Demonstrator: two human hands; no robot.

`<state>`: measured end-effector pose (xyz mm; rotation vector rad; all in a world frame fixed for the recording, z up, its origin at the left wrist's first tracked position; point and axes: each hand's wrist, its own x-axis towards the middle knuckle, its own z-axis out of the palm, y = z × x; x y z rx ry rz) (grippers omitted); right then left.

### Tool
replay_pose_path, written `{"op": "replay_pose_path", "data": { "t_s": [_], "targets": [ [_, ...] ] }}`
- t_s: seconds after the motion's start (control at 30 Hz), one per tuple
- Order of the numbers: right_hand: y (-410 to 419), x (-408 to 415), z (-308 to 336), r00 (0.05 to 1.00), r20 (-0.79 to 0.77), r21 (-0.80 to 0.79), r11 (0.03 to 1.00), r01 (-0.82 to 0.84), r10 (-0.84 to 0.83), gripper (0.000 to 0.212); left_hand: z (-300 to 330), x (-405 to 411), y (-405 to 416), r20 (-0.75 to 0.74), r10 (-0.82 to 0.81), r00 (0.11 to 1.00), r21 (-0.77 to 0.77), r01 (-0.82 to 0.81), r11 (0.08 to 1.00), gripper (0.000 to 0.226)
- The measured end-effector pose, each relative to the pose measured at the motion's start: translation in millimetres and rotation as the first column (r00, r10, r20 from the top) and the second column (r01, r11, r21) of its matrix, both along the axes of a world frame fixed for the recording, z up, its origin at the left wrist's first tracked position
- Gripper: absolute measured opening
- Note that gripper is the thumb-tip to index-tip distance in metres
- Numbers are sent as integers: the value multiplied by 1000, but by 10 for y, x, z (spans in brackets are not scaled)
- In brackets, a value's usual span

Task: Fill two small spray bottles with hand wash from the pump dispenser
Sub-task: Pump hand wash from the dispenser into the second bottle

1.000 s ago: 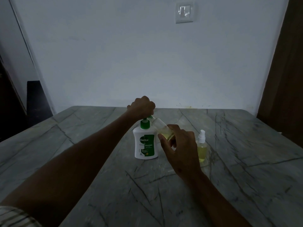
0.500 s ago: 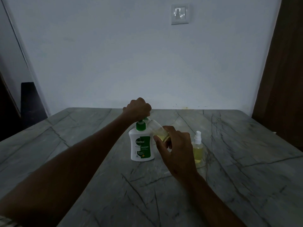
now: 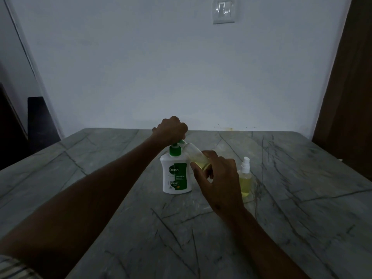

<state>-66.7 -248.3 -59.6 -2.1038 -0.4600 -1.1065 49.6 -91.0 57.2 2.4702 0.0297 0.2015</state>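
Note:
A white pump dispenser (image 3: 175,176) with a green collar and label stands mid-table. My left hand (image 3: 171,128) is curled over its green pump head, pressing on it. My right hand (image 3: 216,178) holds an uncapped clear spray bottle (image 3: 196,157) tilted, its mouth up at the pump nozzle; yellowish liquid sits in its lower part. A second spray bottle (image 3: 244,181) with a white spray cap stands upright just right of my right hand, holding yellow liquid.
The grey marble table (image 3: 302,198) runs up to a pale wall with a switch plate (image 3: 223,11). A brown wooden panel (image 3: 350,87) stands at the right, a dark opening at the left.
The view has shifted slightly; both hands keep their hold at the dispenser, and the tilted bottle stays at the nozzle.

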Motion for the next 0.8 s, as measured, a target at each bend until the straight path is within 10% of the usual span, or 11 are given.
{"op": "replay_pose_path", "data": {
  "t_s": [0.8],
  "targets": [
    [17,-11,49,999,-40,-1,1000,11,-11,49,115,-151,-60,53,33,998,101,-38,994,40]
  ]
}}
